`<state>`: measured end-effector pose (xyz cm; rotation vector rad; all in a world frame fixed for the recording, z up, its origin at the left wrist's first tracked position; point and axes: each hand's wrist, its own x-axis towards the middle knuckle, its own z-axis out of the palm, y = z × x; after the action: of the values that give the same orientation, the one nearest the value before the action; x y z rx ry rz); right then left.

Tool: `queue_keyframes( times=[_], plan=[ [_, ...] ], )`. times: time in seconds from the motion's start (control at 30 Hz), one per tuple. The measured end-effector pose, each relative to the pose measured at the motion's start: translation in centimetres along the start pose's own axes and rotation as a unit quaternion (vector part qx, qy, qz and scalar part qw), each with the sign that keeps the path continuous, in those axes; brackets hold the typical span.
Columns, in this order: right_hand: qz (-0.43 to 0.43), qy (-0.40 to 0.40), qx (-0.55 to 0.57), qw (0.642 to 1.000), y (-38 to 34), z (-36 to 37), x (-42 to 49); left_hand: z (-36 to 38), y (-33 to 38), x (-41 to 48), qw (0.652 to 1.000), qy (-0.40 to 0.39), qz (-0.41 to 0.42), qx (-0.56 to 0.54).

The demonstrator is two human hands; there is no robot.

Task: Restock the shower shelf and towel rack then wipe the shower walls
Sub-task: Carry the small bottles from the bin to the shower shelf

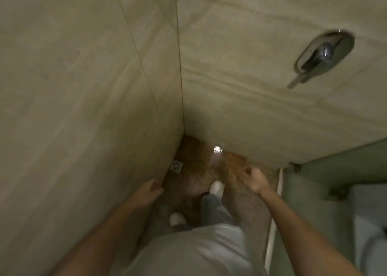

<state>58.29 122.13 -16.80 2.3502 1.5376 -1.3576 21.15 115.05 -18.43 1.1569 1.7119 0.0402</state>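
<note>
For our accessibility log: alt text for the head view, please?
A person looks down into a tiled shower corner, left hand and right hand out front, both empty. A drain sits in the brown floor by the corner; a tap is on the right wall.

Seeing motion blur on left hand (146, 192) and right hand (254, 180); not resolving the right one's finger curl. Losing both forearms (297, 219) past the bottom edge. Reading metal wall fitting (323, 55) as a smear.
</note>
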Motion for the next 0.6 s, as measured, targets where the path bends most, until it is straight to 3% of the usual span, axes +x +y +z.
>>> queue_keyframes(
  times=[0.17,0.27,0.43,0.6],
  plan=[
    [0.159,-0.094,0.046,0.982,11.9,6.5,-4.6,4.9,-10.0,-3.3,0.992,-0.049,-0.108,0.04],
    [0.203,-0.117,0.075,0.969,16.3,8.7,-7.4,5.9,-17.2,-3.4,0.982,-0.066,-0.163,0.076],
    [0.235,-0.059,0.163,0.956,20.6,10.4,-9.8,5.2,-14.2,-6.0,0.975,-0.066,-0.172,0.123],
    [0.246,-0.037,0.262,0.932,22.0,10.4,-11.0,5.8,-7.6,-2.8,0.979,-0.062,-0.133,0.139]
  ],
)
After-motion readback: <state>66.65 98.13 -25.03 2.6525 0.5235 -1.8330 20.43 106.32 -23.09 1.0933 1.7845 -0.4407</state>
